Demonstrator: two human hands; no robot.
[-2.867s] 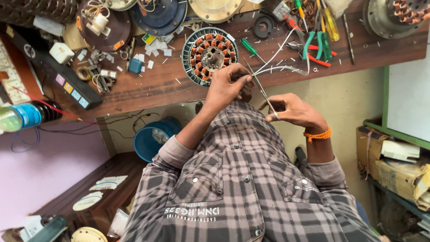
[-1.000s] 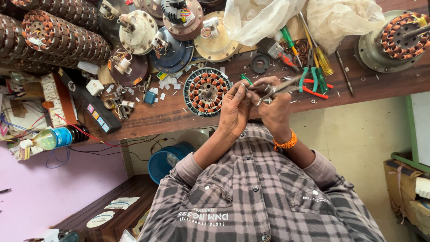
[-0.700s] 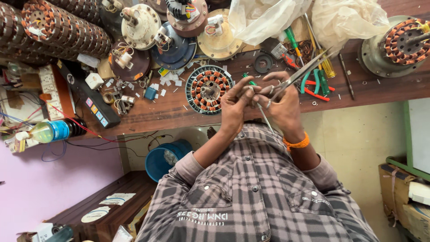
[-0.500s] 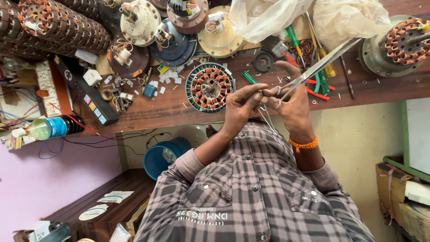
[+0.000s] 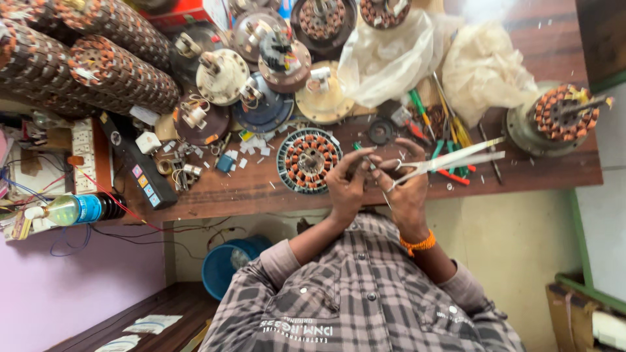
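Both hands work just off the near edge of the wooden bench [image 5: 274, 189], beside the one wound stator [image 5: 308, 160] lying flat there. Left hand [image 5: 345, 186] has its fingers pinched shut on a thin wire or sleeve end [image 5: 370, 163], held taut for a cut; right hand [image 5: 407, 189] has its fingers through the loops of one pair of scissors [image 5: 450, 158], blades slightly apart and pointing away from the stator. Beyond the stator: two plastic bags [image 5: 391, 55], roughly five motor housings, one stator on a shaft [image 5: 562, 114] at the bench's far end.

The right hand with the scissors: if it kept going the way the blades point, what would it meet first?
Probably the motor at the bench's end. The right hand aims the scissors toward it, over small hand tools. Depth is unclear.
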